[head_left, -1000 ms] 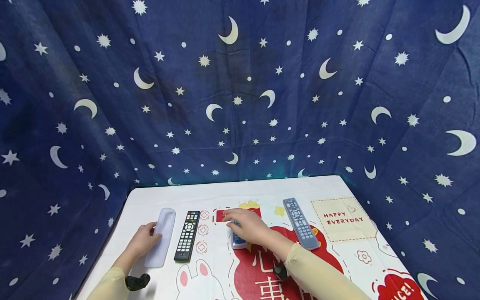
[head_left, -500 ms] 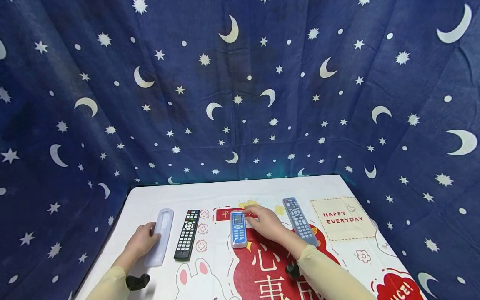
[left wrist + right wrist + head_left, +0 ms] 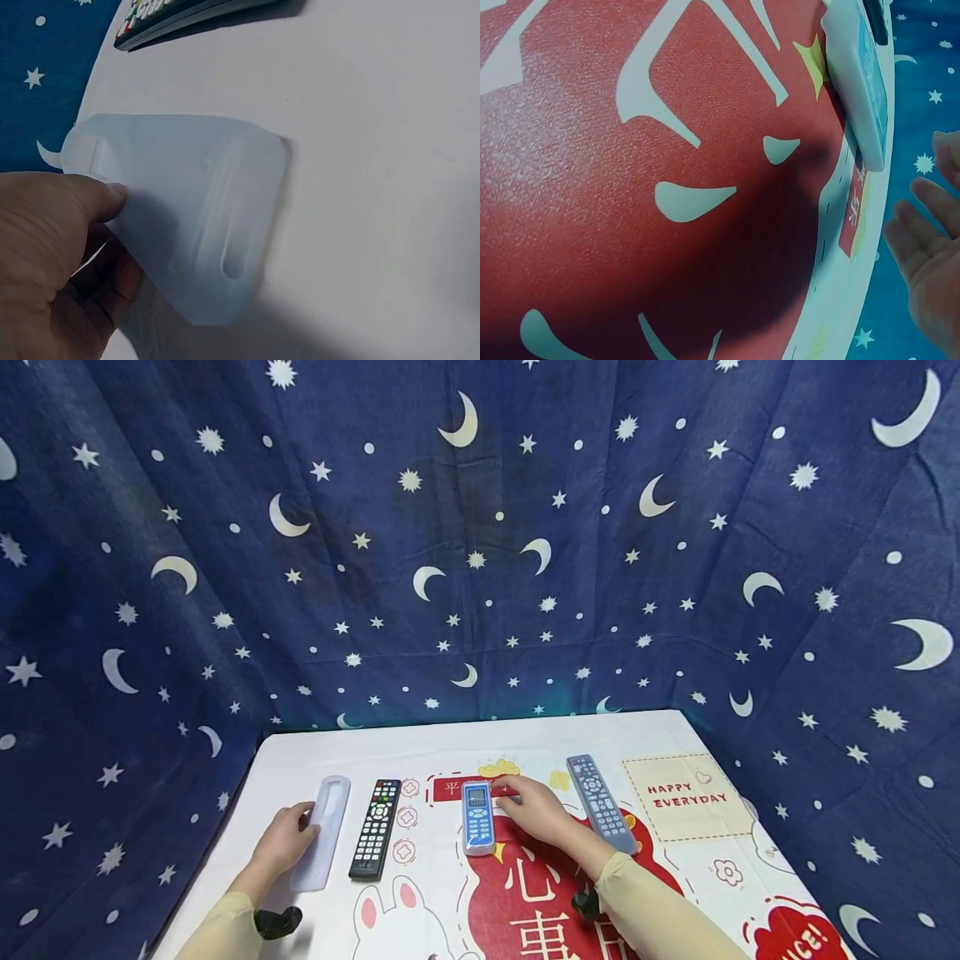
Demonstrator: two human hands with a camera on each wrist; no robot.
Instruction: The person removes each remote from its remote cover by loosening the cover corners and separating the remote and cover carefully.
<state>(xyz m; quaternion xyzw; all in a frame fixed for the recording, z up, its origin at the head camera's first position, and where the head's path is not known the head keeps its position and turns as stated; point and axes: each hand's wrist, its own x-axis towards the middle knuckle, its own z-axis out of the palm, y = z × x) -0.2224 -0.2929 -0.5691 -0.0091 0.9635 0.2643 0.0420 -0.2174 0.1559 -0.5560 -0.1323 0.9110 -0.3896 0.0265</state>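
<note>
A translucent, pale silicone remote cover [image 3: 324,843] lies at the left of the table. My left hand [image 3: 283,841] pinches its left edge. The left wrist view shows the thumb on top of the cover [image 3: 187,195] and the fingers bent under its edge. A blue-faced remote control [image 3: 478,820] lies upright-facing in the middle, with a pale rim around it. Just to its right is my right hand [image 3: 534,812], fingers loosely bent and holding nothing. From the right wrist, a gap shows between those fingers and the remote [image 3: 855,82].
Between the cover and the blue remote lies a black remote control [image 3: 375,831]. A grey-blue remote [image 3: 602,804] in a clear-looking sleeve lies slantwise to the right. The white printed tablecloth [image 3: 360,752] ends at a dark blue curtain [image 3: 480,610] with stars and moons.
My right hand has come off the blue remote and moved right, uncovering its face; it has hardly moved in the last half second. My left hand keeps its hold on the cover.
</note>
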